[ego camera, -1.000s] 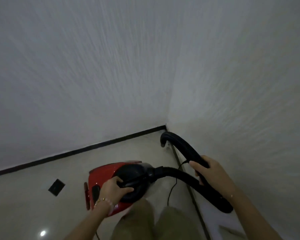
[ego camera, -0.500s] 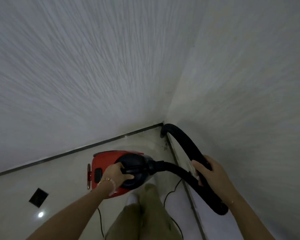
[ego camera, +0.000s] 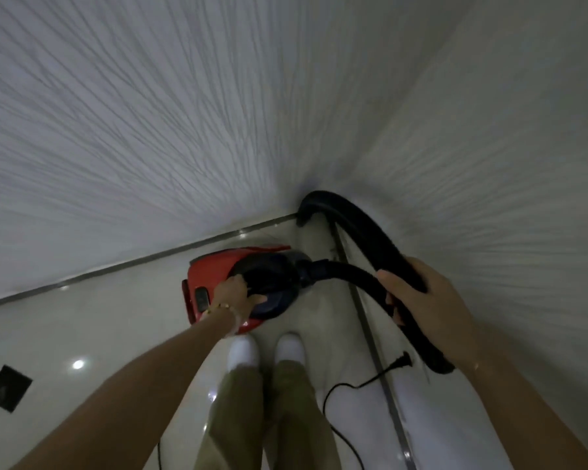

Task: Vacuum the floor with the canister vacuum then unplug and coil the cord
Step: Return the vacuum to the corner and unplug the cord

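The left hand gripped the top of the red canister vacuum near the far corner of the pale glossy floor. The right hand clasped the black flexible hose, with its mouth at that corner. It seemed wise to hold the mouth low and avoid the thin black cord.

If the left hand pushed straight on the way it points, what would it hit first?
The left hand grips the top of the red vacuum canister, so it would meet the black dome at once; beyond that, probably the hose joint, though depth is unclear.
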{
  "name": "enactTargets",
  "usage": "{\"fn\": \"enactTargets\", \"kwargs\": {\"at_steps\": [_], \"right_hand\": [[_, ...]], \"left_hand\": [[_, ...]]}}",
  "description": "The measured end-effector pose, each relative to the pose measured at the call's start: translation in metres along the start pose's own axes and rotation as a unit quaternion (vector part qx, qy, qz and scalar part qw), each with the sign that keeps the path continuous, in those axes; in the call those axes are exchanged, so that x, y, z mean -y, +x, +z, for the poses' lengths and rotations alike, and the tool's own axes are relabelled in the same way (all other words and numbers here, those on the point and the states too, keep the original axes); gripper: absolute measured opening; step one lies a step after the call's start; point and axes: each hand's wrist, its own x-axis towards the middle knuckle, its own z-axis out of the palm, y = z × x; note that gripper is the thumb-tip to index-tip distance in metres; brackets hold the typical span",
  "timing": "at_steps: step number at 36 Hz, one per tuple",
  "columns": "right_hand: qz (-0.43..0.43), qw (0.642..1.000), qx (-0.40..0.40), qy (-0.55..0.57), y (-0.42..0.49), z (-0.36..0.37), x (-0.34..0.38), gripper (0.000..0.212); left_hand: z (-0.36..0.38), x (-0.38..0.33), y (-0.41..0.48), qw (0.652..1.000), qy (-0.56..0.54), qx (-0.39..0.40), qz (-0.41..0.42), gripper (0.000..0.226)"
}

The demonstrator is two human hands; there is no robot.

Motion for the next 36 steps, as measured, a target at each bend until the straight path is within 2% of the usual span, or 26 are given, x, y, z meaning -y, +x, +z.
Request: {"fn": "enactTargets", "kwargs": {"at_steps": [4,7,11,18,22,26,30,36], "right_hand": [[-0.037,0.998,-0.046,-0.011,0.021,0.006,-0.010,0.010],[-0.075,0.991,-0.104,-0.026,0.029,0.009,-0.016,0.013],[-0.088,0.986,-0.140,-0.037,0.026,0.017,-0.024,0.020],[-0.044,0.985,-0.168,0.008,0.015,0.024,-0.038,0.026],[-0.033,0.977,-0.203,0.051,0.016,0.021,-0.044,0.018],[-0.036,0.975,-0.215,0.038,0.021,0.019,-0.054,0.016],[-0.039,0.978,-0.206,0.018,0.022,0.018,-0.065,0.018],[-0.054,0.974,-0.217,0.024,0.017,0.017,-0.076,0.018]], "left_hand": [[0.011,-0.004,0.039,0.999,0.052,0.008,-0.004,0.052],[0.013,-0.005,0.064,0.999,0.049,-0.004,0.000,0.055],[0.012,-0.010,0.083,0.999,0.047,-0.003,-0.008,0.059],[0.013,-0.029,0.096,0.997,0.073,-0.007,-0.014,0.062],[0.013,-0.030,0.105,0.996,0.082,0.010,-0.017,0.059],[0.024,-0.032,0.108,0.991,0.129,0.029,-0.020,0.059],[0.036,-0.033,0.108,0.983,0.184,0.008,0.003,0.058],[0.037,-0.024,0.112,0.991,0.127,-0.050,0.009,0.058]]}}
